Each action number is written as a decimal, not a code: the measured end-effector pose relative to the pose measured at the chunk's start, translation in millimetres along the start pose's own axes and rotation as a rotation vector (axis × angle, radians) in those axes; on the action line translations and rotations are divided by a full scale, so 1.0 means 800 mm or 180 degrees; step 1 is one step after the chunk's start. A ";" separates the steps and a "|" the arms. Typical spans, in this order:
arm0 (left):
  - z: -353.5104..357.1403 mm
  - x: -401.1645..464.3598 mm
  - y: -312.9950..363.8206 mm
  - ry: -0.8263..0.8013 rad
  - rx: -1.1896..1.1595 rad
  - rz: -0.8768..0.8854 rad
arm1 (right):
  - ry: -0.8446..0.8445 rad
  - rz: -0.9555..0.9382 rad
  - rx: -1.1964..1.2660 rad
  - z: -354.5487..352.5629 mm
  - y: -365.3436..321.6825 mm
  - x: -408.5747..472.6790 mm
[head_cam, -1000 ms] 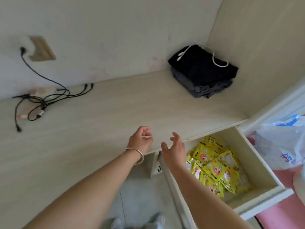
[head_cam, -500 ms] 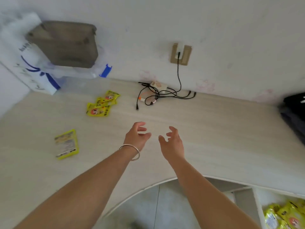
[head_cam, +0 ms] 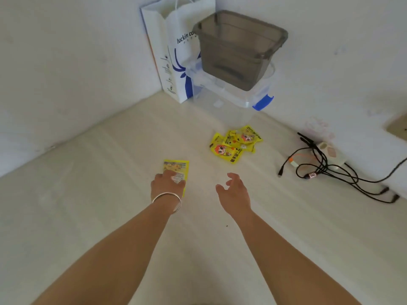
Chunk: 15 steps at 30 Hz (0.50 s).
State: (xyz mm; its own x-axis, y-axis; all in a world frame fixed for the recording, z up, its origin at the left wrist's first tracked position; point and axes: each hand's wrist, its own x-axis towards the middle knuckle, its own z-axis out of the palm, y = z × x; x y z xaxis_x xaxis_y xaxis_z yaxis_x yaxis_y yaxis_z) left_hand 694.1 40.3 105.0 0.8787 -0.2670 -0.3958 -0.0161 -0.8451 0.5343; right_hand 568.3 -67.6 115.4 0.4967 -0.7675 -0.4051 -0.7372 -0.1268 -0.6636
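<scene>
A single yellow snack packet lies on the pale desk, printed back up. My left hand, with a silver bangle on the wrist, covers its near end, with fingers and thumb curled onto it. My right hand hovers over the bare desk to the right, fingers loosely spread and holding nothing. A small pile of matching yellow packets lies farther back, right of the single packet.
In the far corner a grey plastic bin sits inside a clear bin with a blue clip, next to a white paper bag. A power strip with tangled black cables lies at the right by the wall.
The view has swung left from the open drawer to the desk corner. My left hand has reached onto the single yellow packet; my right hand stays free beside it.
</scene>
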 end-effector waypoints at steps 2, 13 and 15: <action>-0.001 0.010 -0.009 0.0172 0.0183 -0.0223 | -0.0156 -0.0057 -0.0167 0.008 -0.006 0.017; 0.010 0.065 0.014 -0.0091 0.0180 -0.0553 | 0.0020 -0.0176 -0.0378 0.019 -0.020 0.078; 0.012 0.076 0.033 -0.0237 0.0197 -0.0441 | 0.0277 -0.0277 -0.0418 0.010 -0.023 0.090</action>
State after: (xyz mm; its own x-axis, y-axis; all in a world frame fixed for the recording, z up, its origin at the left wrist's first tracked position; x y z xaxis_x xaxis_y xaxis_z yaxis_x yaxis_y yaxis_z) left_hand 742.8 -2.7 88.2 0.8368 -0.1777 -0.5179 0.0712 -0.9025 0.4247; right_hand 621.3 -115.6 93.5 0.5239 -0.8009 -0.2901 -0.7496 -0.2717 -0.6036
